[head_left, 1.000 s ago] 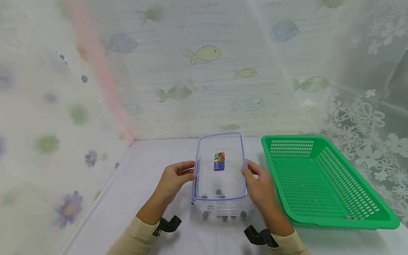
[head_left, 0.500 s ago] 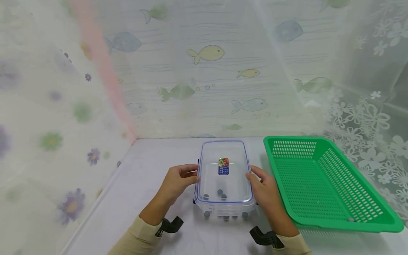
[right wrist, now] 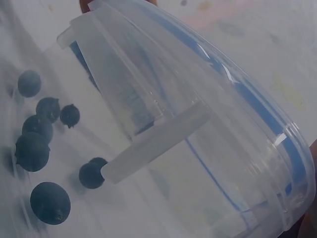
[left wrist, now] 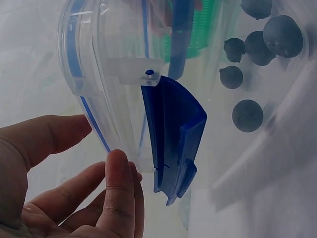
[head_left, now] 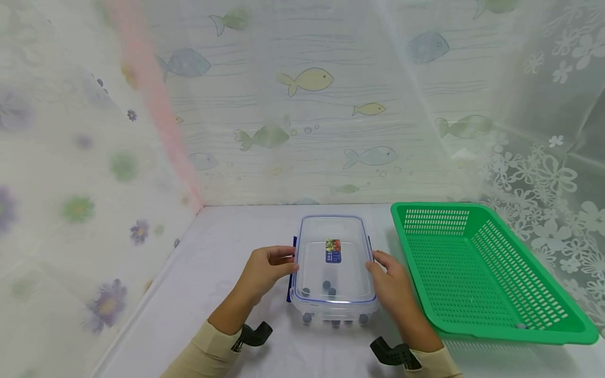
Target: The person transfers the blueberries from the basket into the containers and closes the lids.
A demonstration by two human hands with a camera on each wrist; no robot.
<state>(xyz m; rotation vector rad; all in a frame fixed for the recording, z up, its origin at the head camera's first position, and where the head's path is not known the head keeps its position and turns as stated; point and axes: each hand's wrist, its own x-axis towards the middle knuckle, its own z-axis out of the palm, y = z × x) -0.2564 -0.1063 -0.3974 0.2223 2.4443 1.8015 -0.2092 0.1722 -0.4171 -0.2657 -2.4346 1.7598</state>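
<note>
A clear plastic lid with a blue seal lies over a clear plastic food container on the white table. My left hand pinches its left edge between thumb and fingers. On the opposite edge, my right hand holds the lid with thumb and fingers. A blue side latch hangs unfastened in the left wrist view. Several blueberries lie inside the container. In the right wrist view little of my right hand shows. Whether the lid is fully seated I cannot tell.
A green perforated basket stands close to the right hand, with a small dark blueberry-like thing in its near right corner. Patterned curtains rise behind and beside the white table.
The lid has come down and toward me over the container, both hands moving with it and keeping their hold. Its far end sits lower now. The view has shifted slightly.
</note>
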